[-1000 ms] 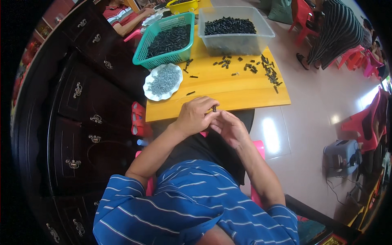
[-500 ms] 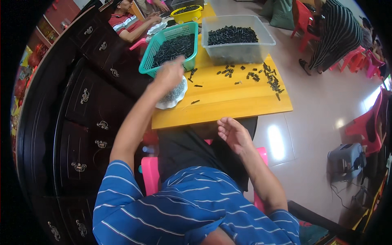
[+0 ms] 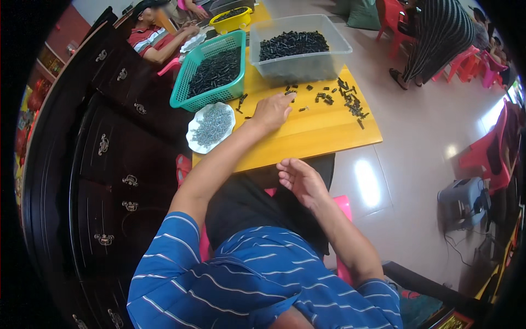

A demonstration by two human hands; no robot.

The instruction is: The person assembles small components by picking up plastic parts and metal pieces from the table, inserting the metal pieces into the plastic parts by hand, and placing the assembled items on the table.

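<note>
My left hand (image 3: 272, 113) reaches over the yellow wooden table (image 3: 307, 137), palm down, its fingertips at a few short black tube-like parts (image 3: 291, 94). Its thumb looks apart from the fingers, and nothing shows lifted in it. The underside of this hand is hidden. My right hand (image 3: 303, 181) hangs just off the table's near edge, palm turned inward, fingers loosely curled, with no object visible in it. Left of my left forearm, a white scalloped plate (image 3: 193, 140) holds many small silvery pieces. More black parts (image 3: 353, 101) lie scattered toward the table's right edge.
A green basket (image 3: 178, 94) and a clear plastic bin (image 3: 307, 71), both full of black parts, stand at the far side. Behind them is a yellow bowl (image 3: 234, 24). A co-worker (image 3: 156, 41) sits at far left. Dark drawers (image 3: 104, 192) line my left.
My left hand has moved right, from above the white plate and basket edge to the black parts on the table. My right hand keeps nearly the same pose. The whole view has shifted slightly.
</note>
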